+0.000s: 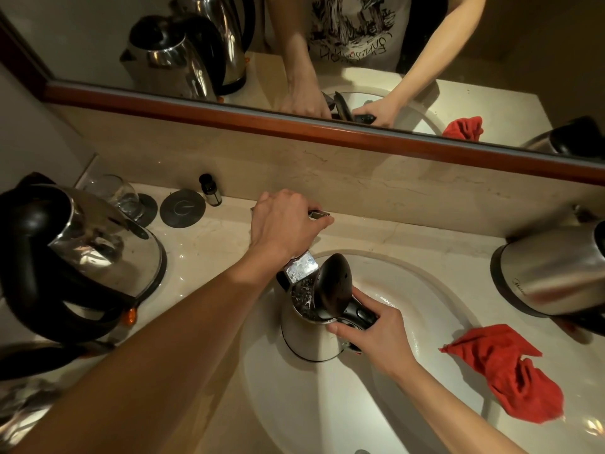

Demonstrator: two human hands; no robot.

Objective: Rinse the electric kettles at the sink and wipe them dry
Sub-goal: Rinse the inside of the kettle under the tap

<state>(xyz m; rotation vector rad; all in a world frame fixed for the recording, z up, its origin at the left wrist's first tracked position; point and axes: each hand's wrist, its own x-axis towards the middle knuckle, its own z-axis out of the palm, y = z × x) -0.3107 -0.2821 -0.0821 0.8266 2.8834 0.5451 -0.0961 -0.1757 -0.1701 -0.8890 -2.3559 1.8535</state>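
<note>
while my right hand (373,335) grips the handle of the open-lidded kettle (311,335) held in the sink (435,290) under the tap (302,267), my left hand (281,224) closes on the tap lever (319,214): rinsing looks underway, with the red cloth (504,371) unused and two more kettles, left (82,257) and right (553,273), waiting.

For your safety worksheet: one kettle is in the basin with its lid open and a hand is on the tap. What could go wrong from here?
1. The right hand holds the kettle one-handed by its handle; filling may make it heavy and tip it.
2. The left hand grips the tap lever; a strong flow could splash the counter.
3. The red cloth drapes over the sink rim and may get soaked.
</note>
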